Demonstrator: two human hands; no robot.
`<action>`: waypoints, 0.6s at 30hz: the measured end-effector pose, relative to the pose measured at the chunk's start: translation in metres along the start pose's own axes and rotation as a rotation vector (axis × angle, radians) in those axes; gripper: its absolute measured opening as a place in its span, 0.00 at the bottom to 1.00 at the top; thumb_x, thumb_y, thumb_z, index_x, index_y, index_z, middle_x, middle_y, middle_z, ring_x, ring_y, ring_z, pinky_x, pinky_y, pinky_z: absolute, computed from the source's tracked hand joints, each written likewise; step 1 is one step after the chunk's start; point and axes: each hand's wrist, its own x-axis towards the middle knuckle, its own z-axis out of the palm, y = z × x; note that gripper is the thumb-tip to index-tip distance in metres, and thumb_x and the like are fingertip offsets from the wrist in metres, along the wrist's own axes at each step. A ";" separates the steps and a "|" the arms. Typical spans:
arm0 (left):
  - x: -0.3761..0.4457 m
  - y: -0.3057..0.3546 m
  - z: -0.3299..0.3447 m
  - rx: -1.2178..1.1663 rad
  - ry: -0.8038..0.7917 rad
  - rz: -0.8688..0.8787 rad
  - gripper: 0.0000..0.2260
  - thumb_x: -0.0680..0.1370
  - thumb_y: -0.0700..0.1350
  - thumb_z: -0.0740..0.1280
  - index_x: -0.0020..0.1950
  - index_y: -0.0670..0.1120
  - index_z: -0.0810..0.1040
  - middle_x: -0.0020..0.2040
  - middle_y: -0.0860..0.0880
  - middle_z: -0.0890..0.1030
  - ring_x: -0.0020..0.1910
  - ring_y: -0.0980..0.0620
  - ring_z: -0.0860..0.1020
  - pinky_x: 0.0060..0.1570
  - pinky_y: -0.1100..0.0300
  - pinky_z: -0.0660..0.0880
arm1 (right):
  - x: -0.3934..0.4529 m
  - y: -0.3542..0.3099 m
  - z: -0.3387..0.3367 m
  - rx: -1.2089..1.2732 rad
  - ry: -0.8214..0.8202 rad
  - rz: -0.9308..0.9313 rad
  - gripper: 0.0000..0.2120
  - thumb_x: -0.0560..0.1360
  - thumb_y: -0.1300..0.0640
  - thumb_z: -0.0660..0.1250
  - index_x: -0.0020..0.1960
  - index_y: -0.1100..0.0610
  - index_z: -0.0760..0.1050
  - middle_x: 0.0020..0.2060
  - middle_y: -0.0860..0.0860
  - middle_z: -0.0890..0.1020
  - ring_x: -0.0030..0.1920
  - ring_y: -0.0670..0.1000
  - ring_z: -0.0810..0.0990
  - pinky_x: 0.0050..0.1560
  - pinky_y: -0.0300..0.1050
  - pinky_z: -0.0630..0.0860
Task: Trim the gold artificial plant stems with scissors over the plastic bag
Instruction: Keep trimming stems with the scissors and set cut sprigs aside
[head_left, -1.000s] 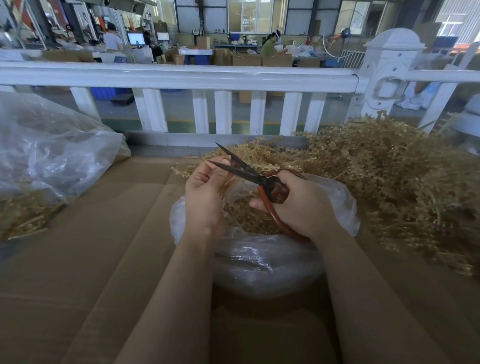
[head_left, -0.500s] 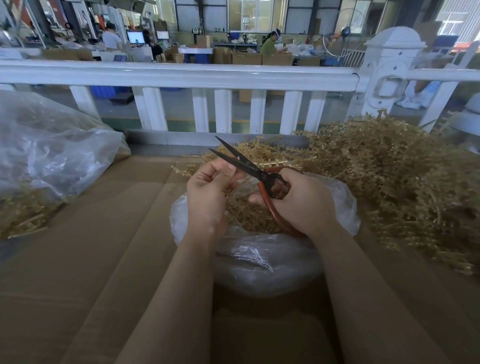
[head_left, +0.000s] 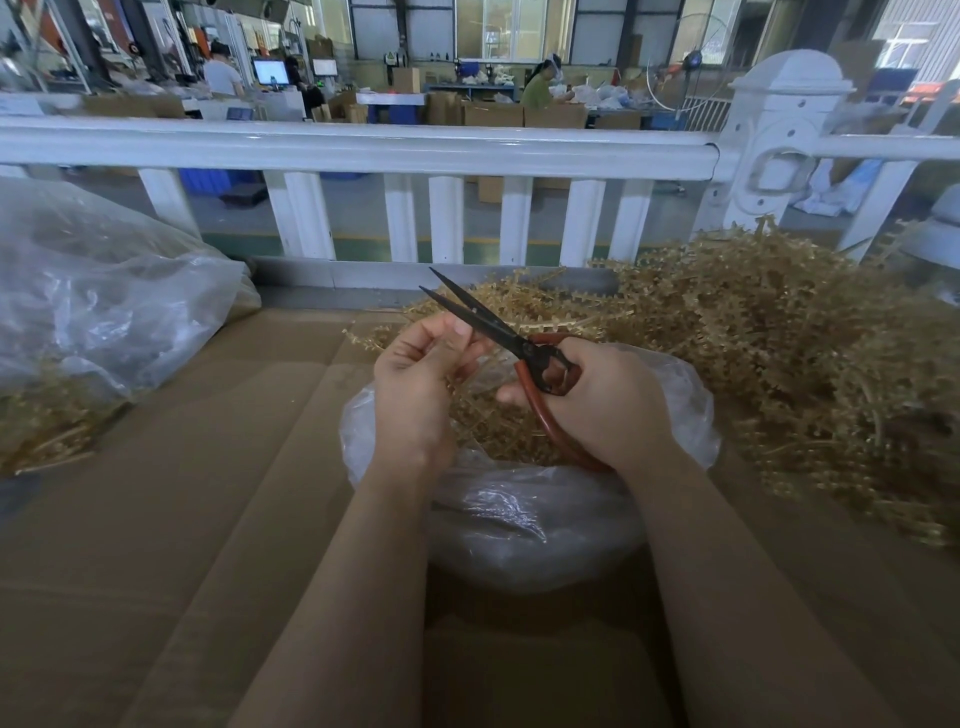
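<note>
Scissors (head_left: 498, 332) blades narrowed since earlier frame. Our right hand (head_left: 608, 400) grips red handles; our left hand (head_left: 421, 379) pinches gold stem (head_left: 467, 371) beside blades, above plastic bag (head_left: 519, 519).

You held scissors (head_left: 498, 327) with black blades and red-brown handles. The stems (head_left: 779, 353) heaped to your right were dull gold. Your bag (head_left: 524, 519) was clear with whitish glare; so was the bag at left (head_left: 104, 291). The cardboard (head_left: 182, 519) was plain brown, the railing (head_left: 363, 148) white.
</note>
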 end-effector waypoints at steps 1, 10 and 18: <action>0.000 0.000 0.000 0.000 0.008 -0.005 0.07 0.80 0.36 0.66 0.43 0.45 0.80 0.45 0.45 0.84 0.44 0.51 0.82 0.46 0.61 0.78 | 0.000 0.000 0.000 0.006 -0.003 0.006 0.34 0.58 0.16 0.59 0.37 0.47 0.75 0.27 0.41 0.78 0.30 0.40 0.77 0.29 0.36 0.68; 0.002 -0.001 -0.001 -0.047 0.068 -0.007 0.06 0.79 0.39 0.68 0.43 0.46 0.79 0.39 0.50 0.82 0.38 0.55 0.79 0.44 0.63 0.77 | -0.001 0.001 -0.001 0.150 -0.079 0.057 0.28 0.60 0.19 0.63 0.36 0.44 0.70 0.35 0.28 0.77 0.37 0.34 0.77 0.31 0.38 0.64; 0.004 -0.002 -0.004 -0.039 0.082 -0.015 0.20 0.80 0.34 0.64 0.31 0.50 0.81 0.34 0.51 0.82 0.34 0.57 0.80 0.40 0.65 0.78 | -0.002 0.005 0.000 0.033 -0.059 -0.018 0.27 0.63 0.20 0.62 0.41 0.44 0.71 0.33 0.41 0.78 0.36 0.38 0.76 0.33 0.37 0.68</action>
